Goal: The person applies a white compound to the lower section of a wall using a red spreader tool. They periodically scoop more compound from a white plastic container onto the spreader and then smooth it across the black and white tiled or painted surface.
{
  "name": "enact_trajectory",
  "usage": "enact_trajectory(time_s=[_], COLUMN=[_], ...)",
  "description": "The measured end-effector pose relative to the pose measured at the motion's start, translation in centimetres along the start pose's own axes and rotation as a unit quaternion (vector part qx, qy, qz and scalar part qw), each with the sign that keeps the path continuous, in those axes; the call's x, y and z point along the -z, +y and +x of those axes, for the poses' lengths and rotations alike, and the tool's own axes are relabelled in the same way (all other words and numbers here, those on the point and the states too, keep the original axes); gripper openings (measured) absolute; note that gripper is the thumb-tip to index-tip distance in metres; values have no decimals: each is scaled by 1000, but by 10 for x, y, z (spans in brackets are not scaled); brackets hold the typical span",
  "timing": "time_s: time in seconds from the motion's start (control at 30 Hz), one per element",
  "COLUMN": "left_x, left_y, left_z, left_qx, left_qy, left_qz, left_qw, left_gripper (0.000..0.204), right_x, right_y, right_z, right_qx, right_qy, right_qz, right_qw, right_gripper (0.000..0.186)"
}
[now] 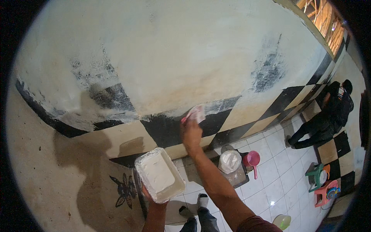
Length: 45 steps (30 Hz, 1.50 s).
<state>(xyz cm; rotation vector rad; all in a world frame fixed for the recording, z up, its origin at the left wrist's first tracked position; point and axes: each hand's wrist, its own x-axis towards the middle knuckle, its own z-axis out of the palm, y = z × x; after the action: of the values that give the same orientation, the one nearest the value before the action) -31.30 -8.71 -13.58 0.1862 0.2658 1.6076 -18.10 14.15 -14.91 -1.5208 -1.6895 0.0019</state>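
Note:
My left hand (155, 199) grips a white rectangular tub (143, 186) from beneath, most of its fingers hidden under it. Smooth white paste (157, 172) lies inside, and more is smeared along the rim. Against the wall, my right hand (192, 136) presses a small red-and-white spreader-like piece (197, 113), whose exact kind I cannot make out. It sits at the upper edge of a black painted square (164, 131). White coating (185, 65) covers the wall above, with dark patches (268, 73) showing through.
Below my right arm, a white bag-lined container (230, 161) and a pink dipper (252, 157) stand on a dark low surface. A person (332, 112) in dark clothes works at the right. Green (315, 176) and pink stools (322, 193) stand on the tiled floor near a green bowl (283, 221).

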Motion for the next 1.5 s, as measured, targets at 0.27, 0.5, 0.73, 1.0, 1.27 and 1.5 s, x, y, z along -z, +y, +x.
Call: enact_trajectory(time_s=[0.27,0.5,0.73,1.0,1.27,1.5], left_x=[41,6,18,34,29,15], left_y=[2,-19,-24,-24,-35,-34], left_z=[-23,-20,-29,-35,-46,-48], left_qx=[-89,-38,-62,-42,-48,-24], left_qy=[16,11,27,-37,52,33], left_qz=[-34,-66,-60,-35,-27,11], left_qw=[995,997,996,998,997,999], left_gripper=[94,95,102,105,102,93], right_x=[104,123,39,99,59,29], right_y=[74,120,-42,14,73,-32], right_z=[-7,60,-9,4,48,-29], right_qx=[-20,-50,48,-122,-45,155], right_qy=[102,119,7,-58,156,-52], right_qz=[194,118,170,492,55,155], right_qw=[976,985,984,860,985,974], right_gripper=[12,9,32,16,20,25])
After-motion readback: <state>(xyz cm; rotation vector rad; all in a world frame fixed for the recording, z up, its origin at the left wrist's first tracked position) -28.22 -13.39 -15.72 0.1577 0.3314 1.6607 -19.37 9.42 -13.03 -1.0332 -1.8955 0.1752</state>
